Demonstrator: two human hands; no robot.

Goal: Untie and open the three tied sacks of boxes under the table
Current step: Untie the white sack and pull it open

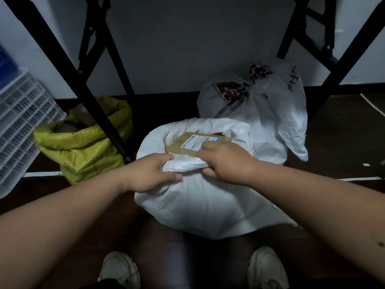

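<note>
**Under the table — middle sack, rim being rolled open**

Dim floor space beneath a table, black folding legs (98,113) crossing overhead, pale wall behind. We take the white sack (200,203) in front of us as our landmark. It sits on the dark floor just ahead of our shoes (119,270), mouth already open, a brown cardboard box (187,143) with a shipping label showing inside.

To its left, past a table leg, a yellow sack (83,147) stands open too. Behind it and to the right, a printed white sack (256,105) looks knotted at the top — we judge that one not yet done.

Handling: thin woven plastic by the look of it, soft and crumpling, likely a bit slick; the weight is in the boxes, not the sack. Best hold is the rolled rim, not the slack wall.

Pose: both arms reach forward and down. Our left hand (150,174) grips the near rim, thumb along the front of the fold and fingers curled over it. Our right hand (225,161) pinches the same rim just beside it, knuckles up, fingers curled round the roll.
</note>
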